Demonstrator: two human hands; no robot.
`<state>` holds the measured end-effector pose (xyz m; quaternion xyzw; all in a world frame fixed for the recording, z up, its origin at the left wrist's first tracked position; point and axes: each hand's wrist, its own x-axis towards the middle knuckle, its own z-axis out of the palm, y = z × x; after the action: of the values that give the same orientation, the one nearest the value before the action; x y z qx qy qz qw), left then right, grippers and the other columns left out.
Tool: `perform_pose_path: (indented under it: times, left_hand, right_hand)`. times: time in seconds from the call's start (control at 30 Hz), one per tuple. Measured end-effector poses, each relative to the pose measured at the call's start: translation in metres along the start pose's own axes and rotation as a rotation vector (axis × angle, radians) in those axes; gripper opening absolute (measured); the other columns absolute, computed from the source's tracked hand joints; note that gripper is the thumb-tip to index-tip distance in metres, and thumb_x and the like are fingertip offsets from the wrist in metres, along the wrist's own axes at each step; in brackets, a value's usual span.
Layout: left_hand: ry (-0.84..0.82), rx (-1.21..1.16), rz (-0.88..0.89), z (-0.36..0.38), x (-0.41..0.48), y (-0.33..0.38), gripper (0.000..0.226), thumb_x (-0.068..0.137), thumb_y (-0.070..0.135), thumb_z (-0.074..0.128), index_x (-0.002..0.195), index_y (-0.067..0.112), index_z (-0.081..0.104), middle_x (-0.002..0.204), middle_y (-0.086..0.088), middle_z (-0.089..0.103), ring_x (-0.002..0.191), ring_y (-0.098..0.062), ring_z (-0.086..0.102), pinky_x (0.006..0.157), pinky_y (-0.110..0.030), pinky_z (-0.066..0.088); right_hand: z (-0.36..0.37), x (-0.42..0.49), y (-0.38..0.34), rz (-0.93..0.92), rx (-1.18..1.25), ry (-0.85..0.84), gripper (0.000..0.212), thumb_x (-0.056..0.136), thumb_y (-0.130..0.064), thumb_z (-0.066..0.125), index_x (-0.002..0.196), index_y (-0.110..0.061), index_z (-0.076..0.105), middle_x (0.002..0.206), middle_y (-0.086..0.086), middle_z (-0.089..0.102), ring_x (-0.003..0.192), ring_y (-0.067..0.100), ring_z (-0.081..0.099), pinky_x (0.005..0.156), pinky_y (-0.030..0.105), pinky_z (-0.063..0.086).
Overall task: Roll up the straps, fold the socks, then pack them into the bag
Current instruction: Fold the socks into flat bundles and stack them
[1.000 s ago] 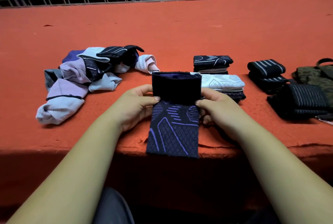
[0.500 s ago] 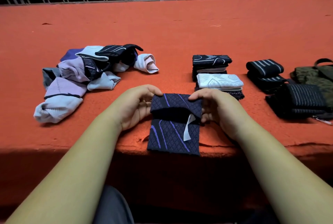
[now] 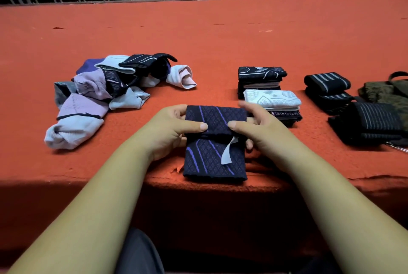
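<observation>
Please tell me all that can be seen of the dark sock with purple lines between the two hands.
The dark sock is knit, with a diamond pattern and slanting purple lines. It lies flat near the front edge of the red cloth, its far part folded back over the near part. A white tag sticks out from under the fold on the right. The left hand and the right hand pinch the folded layer at its sides, thumbs on top.

Olive bag cut by right edge; right hand fingers blurred, partly behind sock.
</observation>
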<state>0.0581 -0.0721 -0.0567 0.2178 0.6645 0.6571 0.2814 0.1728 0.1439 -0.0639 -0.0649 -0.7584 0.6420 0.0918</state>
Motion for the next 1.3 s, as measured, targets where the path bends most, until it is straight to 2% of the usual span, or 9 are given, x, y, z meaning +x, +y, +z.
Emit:
perform_pose_path:
  times: [0.1,0.23,0.37,0.6,0.83,0.9,1.0,1.13,1.3]
  left_hand:
    - [0.03,-0.003,0.038,-0.001,0.0,0.001,0.04,0.09,0.0,0.076,0.129,0.003,0.067,0.128,-0.021,0.073,0.112,-0.033,0.071,0.1,-0.056,0.055]
    - [0.089,0.048,0.036,0.0,-0.001,0.002,0.041,0.091,0.005,0.079,0.129,0.007,0.064,0.123,-0.015,0.077,0.109,-0.031,0.073,0.093,-0.053,0.06]
    - [-0.01,0.114,-0.012,-0.004,-0.005,0.001,0.042,0.096,0.012,0.076,0.133,0.018,0.056,0.126,-0.01,0.075,0.116,-0.038,0.072,0.094,-0.063,0.057]
    - [-0.037,0.049,0.038,-0.01,0.002,-0.008,0.046,0.097,-0.005,0.068,0.138,0.012,0.056,0.135,-0.009,0.072,0.128,-0.031,0.068,0.106,-0.052,0.054]
    - [-0.071,-0.135,0.036,-0.016,0.008,-0.011,0.051,0.092,-0.005,0.067,0.142,-0.006,0.055,0.141,-0.029,0.062,0.134,-0.044,0.06,0.114,-0.051,0.05]
    - [-0.062,-0.178,0.002,-0.016,0.006,-0.011,0.042,0.096,-0.006,0.063,0.137,-0.01,0.058,0.138,-0.028,0.065,0.131,-0.041,0.063,0.109,-0.046,0.054]
    - [-0.07,-0.136,-0.063,-0.019,0.006,-0.01,0.038,0.097,-0.003,0.062,0.133,-0.013,0.058,0.138,-0.029,0.065,0.128,-0.036,0.065,0.111,-0.043,0.054]
    - [-0.084,-0.1,-0.147,-0.019,0.005,-0.006,0.04,0.1,0.003,0.057,0.139,-0.005,0.061,0.143,-0.03,0.061,0.125,-0.035,0.065,0.109,-0.045,0.055]
    - [-0.087,-0.188,-0.207,-0.015,0.004,-0.004,0.04,0.11,0.034,0.048,0.121,0.002,0.068,0.131,-0.025,0.069,0.11,-0.031,0.071,0.096,-0.047,0.059]
  right_hand:
    - [-0.001,-0.002,-0.004,0.008,-0.125,-0.054,0.02,0.096,-0.032,0.076,0.112,-0.02,0.075,0.075,-0.006,0.065,0.055,0.005,0.047,0.054,0.028,0.036]
    - [0.003,-0.009,-0.01,0.002,0.006,-0.059,0.012,0.101,-0.005,0.067,0.111,-0.01,0.072,0.061,-0.014,0.066,0.045,-0.002,0.051,0.048,0.013,0.037]
    - [0.007,-0.012,-0.013,-0.032,0.109,-0.051,0.017,0.102,0.008,0.058,0.111,-0.005,0.065,0.058,-0.016,0.068,0.044,-0.005,0.057,0.047,0.005,0.039]
    - [-0.002,-0.005,-0.003,-0.021,-0.072,-0.055,0.026,0.099,-0.003,0.067,0.118,-0.02,0.073,0.075,-0.011,0.069,0.055,0.002,0.049,0.056,0.03,0.036]
    - [-0.01,-0.008,-0.006,-0.055,-0.136,-0.14,0.034,0.106,-0.007,0.06,0.128,-0.033,0.067,0.073,-0.021,0.066,0.06,0.004,0.047,0.056,0.018,0.039]
    - [-0.01,-0.01,-0.008,-0.07,-0.13,-0.147,0.03,0.106,-0.007,0.06,0.123,-0.029,0.071,0.083,-0.014,0.071,0.07,0.005,0.055,0.067,0.021,0.044]
    - [-0.01,-0.01,-0.007,-0.064,-0.079,-0.136,0.032,0.102,-0.002,0.06,0.116,-0.025,0.077,0.114,0.006,0.078,0.098,0.019,0.064,0.093,0.042,0.049]
    - [-0.013,-0.008,-0.002,0.015,0.043,-0.118,0.038,0.097,0.004,0.056,0.113,-0.021,0.081,0.122,0.017,0.076,0.108,0.034,0.067,0.114,0.064,0.041]
    - [-0.011,-0.006,0.0,0.039,0.076,-0.106,0.056,0.088,0.014,0.041,0.11,-0.016,0.083,0.115,0.011,0.08,0.113,0.034,0.074,0.112,0.049,0.051]
